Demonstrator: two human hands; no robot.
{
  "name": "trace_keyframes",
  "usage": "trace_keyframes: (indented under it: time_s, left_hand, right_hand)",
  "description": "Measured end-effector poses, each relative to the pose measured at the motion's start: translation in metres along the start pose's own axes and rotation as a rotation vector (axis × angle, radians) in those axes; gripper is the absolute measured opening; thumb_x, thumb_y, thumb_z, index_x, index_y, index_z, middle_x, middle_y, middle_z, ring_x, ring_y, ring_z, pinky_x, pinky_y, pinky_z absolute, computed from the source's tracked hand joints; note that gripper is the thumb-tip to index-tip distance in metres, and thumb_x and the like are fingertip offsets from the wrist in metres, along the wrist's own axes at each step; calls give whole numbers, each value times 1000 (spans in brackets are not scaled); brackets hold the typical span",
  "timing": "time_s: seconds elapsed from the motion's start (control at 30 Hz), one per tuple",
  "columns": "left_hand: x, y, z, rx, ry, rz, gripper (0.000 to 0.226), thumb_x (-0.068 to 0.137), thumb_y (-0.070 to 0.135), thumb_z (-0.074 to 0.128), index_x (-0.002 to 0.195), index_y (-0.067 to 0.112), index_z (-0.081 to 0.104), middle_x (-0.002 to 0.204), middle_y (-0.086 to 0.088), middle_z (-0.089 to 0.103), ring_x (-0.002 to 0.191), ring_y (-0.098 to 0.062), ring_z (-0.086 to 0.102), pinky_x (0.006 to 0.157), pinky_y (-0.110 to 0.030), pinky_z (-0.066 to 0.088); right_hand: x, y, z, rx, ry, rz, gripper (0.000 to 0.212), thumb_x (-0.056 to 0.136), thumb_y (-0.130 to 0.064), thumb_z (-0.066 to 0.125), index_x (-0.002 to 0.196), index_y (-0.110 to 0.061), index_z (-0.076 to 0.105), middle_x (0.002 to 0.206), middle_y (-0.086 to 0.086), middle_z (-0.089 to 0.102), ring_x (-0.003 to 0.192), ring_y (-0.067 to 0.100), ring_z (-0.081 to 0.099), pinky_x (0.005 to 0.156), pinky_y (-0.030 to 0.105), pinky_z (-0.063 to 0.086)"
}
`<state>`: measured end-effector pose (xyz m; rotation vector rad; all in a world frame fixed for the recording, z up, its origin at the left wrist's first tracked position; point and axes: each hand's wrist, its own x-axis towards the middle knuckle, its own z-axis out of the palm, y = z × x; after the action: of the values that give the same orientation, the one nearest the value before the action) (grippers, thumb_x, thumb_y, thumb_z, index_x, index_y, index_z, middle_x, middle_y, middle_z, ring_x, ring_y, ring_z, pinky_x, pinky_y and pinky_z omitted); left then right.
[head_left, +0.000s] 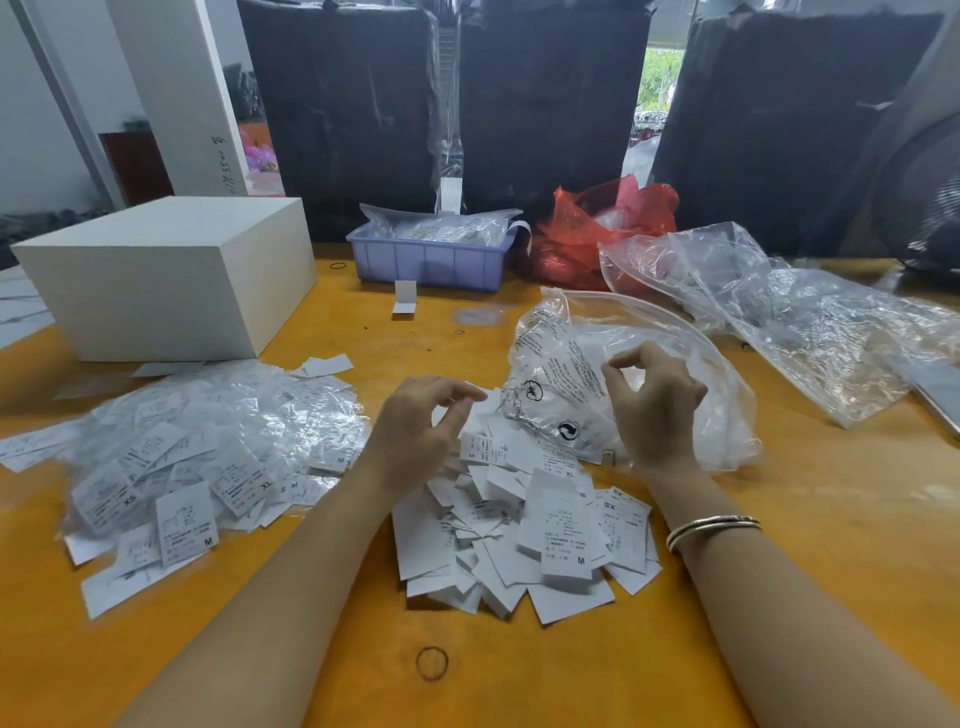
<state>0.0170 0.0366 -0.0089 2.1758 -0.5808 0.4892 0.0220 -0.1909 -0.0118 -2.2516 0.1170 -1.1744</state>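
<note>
At ten o'clock on the orange table (831, 519) stands a white box (156, 275), and in front of it, at nine o'clock, lies a spread of labels sealed in small clear sleeves (208, 457). The left hand (415, 421) hovers just right of that spread. Its fingers are curled loosely, with thumb and forefinger close together over the top edge of the loose labels (519, 519). Whether they have one pinched cannot be told. That heap of white size tags is the work in hand. It sits at the table's centre and fans out toward six o'clock between the two forearms, starting directly under the left fingertips. The left hand is therefore the nearer one, and a pick would need only a short drop straight down. At about three o'clock from the left hand is the printed bag (561, 374), clear film with black text. Its lower end touches the heap at roughly seven o'clock, and its long axis runs up toward one o'clock. The right hand (654, 405) rests on the bag, thumb and forefinger drawn together in what looks like a pinch on the film and the other fingers bent. Crumpled plastic (779, 312) lies further off at two o'clock.
</note>
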Motion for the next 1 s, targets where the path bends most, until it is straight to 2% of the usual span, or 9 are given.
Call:
trace_keyframes:
  time_s: [0.1,0.17,0.27,0.4,0.5,0.63,0.8,0.93,1.0]
  left_hand:
    - [2,2,-2,-110,20,-65,17,94,14,55,99,26,67,98,11,63,91,-4,54,73,-6,36]
    - [2,5,-4,-187,-8,-103,17,95,19,54,103,30,64,104,12,63,95,1,54,73,-7,38]
    - [1,8,-5,-305,-92,-173,20,95,28,51,112,30,61,110,14,61,98,8,53,75,-2,38]
    - [2,10,-5,-477,-186,-259,25,92,31,53,110,20,66,100,12,66,86,15,57,69,0,40]
    - [2,9,-3,-527,-131,-274,8,87,16,64,90,17,71,84,5,72,80,0,64,70,-9,47]
    - [3,6,-1,-561,-51,-313,8,80,14,72,75,13,66,69,7,71,68,-1,63,66,-12,49]
    - [4,8,-6,-663,2,-348,25,72,34,70,83,13,60,81,1,74,75,-7,67,64,-14,50]
    - [5,2,-5,-651,91,-412,6,87,16,65,88,18,59,79,6,73,74,-6,65,67,-20,46]
    - [6,0,-5,-649,115,-426,6,89,14,62,89,20,61,77,9,72,71,-3,63,66,-19,44]
  right_hand:
    - [-4,-18,-2,234,-7,-145,9,81,-4,68,81,-10,61,76,-5,62,72,9,57,72,27,31]
    - [-9,-33,-3,499,-181,-111,15,82,2,65,86,-11,58,76,-6,61,67,1,57,68,17,45]
    - [-22,-53,-1,820,-460,42,23,84,6,60,90,-15,54,76,3,63,64,8,62,65,17,50]
    - [-30,-61,3,975,-546,133,26,85,11,54,95,-12,55,77,6,67,66,13,65,68,21,52]
    - [-30,-60,5,938,-551,121,28,85,12,53,95,-14,55,78,6,68,67,15,67,68,22,52]
    - [-31,-56,9,823,-527,80,30,87,10,53,97,-18,58,83,3,70,70,17,69,70,26,55]
    - [-29,-55,10,846,-428,175,37,87,15,42,102,-13,61,87,5,67,76,11,67,74,25,54]
    - [-28,-57,3,702,-453,101,33,79,2,37,73,-16,64,65,-5,57,60,8,50,58,21,40]
    - [-31,-61,4,523,-580,-48,24,84,-11,44,77,-14,67,71,0,61,65,14,52,61,27,42]
